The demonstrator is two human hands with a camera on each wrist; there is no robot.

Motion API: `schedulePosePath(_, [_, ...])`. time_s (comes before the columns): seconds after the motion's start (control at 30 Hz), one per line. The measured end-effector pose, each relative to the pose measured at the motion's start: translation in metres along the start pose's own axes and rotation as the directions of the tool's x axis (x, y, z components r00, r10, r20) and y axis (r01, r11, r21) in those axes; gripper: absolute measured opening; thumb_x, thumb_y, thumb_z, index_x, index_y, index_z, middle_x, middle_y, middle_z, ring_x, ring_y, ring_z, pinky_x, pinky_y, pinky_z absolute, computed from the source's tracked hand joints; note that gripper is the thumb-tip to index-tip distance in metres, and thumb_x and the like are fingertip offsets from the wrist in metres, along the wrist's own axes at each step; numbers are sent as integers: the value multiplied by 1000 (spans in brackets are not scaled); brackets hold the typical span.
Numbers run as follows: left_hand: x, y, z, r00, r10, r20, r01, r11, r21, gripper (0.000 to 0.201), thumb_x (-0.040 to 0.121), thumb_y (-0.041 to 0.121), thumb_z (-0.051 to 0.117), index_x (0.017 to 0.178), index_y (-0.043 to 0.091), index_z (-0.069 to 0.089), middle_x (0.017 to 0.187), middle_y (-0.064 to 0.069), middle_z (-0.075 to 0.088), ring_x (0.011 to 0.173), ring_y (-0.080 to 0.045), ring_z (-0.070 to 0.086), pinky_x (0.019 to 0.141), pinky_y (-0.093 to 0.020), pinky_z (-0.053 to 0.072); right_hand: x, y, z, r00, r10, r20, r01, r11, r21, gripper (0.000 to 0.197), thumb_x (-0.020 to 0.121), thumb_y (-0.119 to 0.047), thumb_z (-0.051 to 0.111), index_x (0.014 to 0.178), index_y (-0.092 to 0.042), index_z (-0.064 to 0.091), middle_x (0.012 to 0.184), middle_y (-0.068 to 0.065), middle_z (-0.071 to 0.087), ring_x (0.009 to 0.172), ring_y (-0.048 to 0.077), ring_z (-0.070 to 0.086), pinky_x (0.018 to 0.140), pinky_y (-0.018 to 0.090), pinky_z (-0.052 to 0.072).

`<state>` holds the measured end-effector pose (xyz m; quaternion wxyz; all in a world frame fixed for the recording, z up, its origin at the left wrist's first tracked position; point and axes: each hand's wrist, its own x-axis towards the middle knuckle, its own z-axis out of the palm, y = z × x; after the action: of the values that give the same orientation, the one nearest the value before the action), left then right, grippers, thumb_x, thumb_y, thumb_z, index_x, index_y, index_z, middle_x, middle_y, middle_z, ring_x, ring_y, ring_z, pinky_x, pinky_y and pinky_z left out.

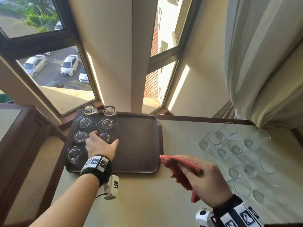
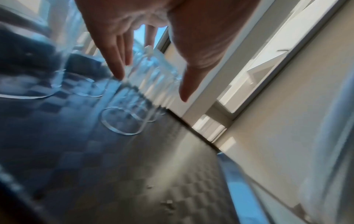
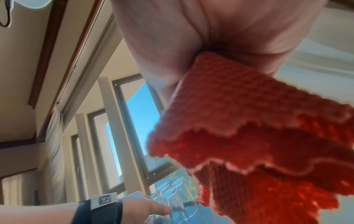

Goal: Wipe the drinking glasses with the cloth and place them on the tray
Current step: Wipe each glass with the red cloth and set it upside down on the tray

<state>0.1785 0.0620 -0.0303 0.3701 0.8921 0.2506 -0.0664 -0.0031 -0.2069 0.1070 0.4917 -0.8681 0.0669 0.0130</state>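
Nearest: right hand [image 1: 208,177] low over the worktop [image 1: 147,197], fingers curled round a bunched red cloth [image 1: 178,166], one corner of it reaching just beside the tray's near right corner. No glass in that hand.

Further out: left hand [image 1: 100,146] over the left half of the tray [image 1: 139,145], fingers straight and spread, thumb out to the side, gripping nothing. From the left wrist, seen straddling a glass [image 2: 153,72] between fingers and thumb; touching it or just clear of it, cannot tell through the blur.

On the tray: seven glasses [image 1: 85,122] upside down in two columns along the left side, right half bare. Well apart, on the right of the worktop: a loose cluster of more glasses [image 1: 237,153], presumably not yet wiped.

Judged as the tail of a placing step: one glass set down, hand loosening off it. Roughly halfway through, going by the two groups.

Next move, likely: lift the left hand straight up to avoid knocking the neighbours, cross to the cluster, take one glass by its wall, bring it to the cloth, wipe inside and out, then set it rim-down in the free spot at the near end of the second column.
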Motion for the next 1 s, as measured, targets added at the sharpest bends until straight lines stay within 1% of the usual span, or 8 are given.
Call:
schedulePosePath(0.13, [-75,37,11,955,261,-141,-274,959,-77,84,83,41,86,148,13,41,145,-19,40,138,-39,35,119,-51,31,-14,-1,-35,988,55,-145,-40,994,102,21,99,-16,63,111,-29,75,76,-3,77,52,12,70,45,25,55])
schedulePosePath(0.23, [-142,56,47,840,534,96,-507,835,-212,71,81,42,88,138,19,53,123,0,56,114,-20,55,104,-40,49,-27,2,-69,960,54,-276,-18,991,132,18,98,-17,65,108,-26,76,72,-5,77,54,14,72,49,26,57])
schedulePosePath(0.3, [-181,69,80,701,624,345,-582,780,-229,68,83,52,84,137,29,51,117,12,56,108,-8,56,98,-34,53,-36,11,-98,920,39,-390,-15,998,65,14,95,-23,68,105,-27,76,59,-14,70,49,5,68,49,16,53])
schedulePosePath(0.43, [-245,94,154,382,643,664,-753,633,-180,84,86,62,78,154,37,35,141,9,51,131,-12,50,114,-34,45,-54,32,-163,811,-29,-584,-10,998,-63,13,87,-35,72,99,-30,75,74,-15,74,72,-1,70,65,7,50])
schedulePosePath(0.53, [-278,108,200,255,593,764,-818,554,-157,100,85,62,79,163,34,24,157,3,42,143,-20,43,119,-38,40,-60,49,-207,781,-43,-623,-16,996,-88,8,91,-29,73,97,-27,75,78,-15,74,75,1,70,65,5,47])
schedulePosePath(0.63, [-303,114,237,233,558,797,-850,515,-112,106,84,56,82,166,27,20,160,-1,39,147,-24,39,122,-39,36,-62,69,-240,776,-41,-629,-11,997,-79,8,92,-25,73,100,-27,75,84,-18,74,81,1,70,71,9,50])
schedulePosePath(0.77, [-325,113,274,293,555,779,-872,489,-21,97,89,52,79,162,21,24,153,-5,45,142,-27,44,119,-41,41,-64,88,-261,783,-49,-620,14,998,-60,29,93,-21,72,120,-29,72,103,-23,72,94,-11,67,77,1,47])
schedulePosePath(1.0, [-326,112,266,472,545,693,-675,729,-114,78,83,52,84,146,25,46,134,5,59,123,-15,58,107,-30,47,-59,118,-255,793,57,-607,-48,998,32,9,92,-31,71,95,-24,76,81,-12,75,79,3,70,73,21,56])
